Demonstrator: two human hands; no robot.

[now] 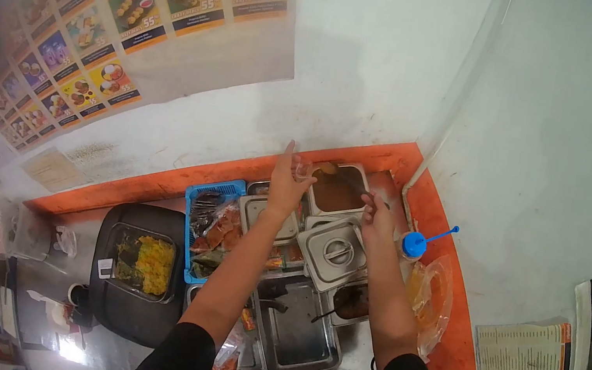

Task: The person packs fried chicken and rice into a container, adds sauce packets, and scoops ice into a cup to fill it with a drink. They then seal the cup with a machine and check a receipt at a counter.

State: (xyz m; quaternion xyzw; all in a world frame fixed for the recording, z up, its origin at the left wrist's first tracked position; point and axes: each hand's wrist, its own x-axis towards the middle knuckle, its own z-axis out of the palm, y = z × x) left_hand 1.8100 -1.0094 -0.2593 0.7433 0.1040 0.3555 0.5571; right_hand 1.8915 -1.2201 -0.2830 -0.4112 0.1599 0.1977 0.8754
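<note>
My left hand (288, 182) is at the back of the counter, its fingers around a small clear plastic cup (304, 170). One finger points up, away from the cup. Just right of it is a steel pan of brown sauce (339, 197). My right hand (376, 213) is closed on the thin handle of a spoon at the pan's right side. The spoon's bowl (328, 168), brownish, is over the pan's far left corner, close to the cup. A steel lid with a handle (336, 249) lies in front of the pan, between my forearms.
Left of my arms are a blue basket of packets (186, 233) and a black rice container (147, 218). An empty-looking steel tray (298, 332) lies nearer me. A blue-capped bottle (414, 245) and a plastic bag (435, 297) stand right. An orange-edged wall (236, 166) bounds the back.
</note>
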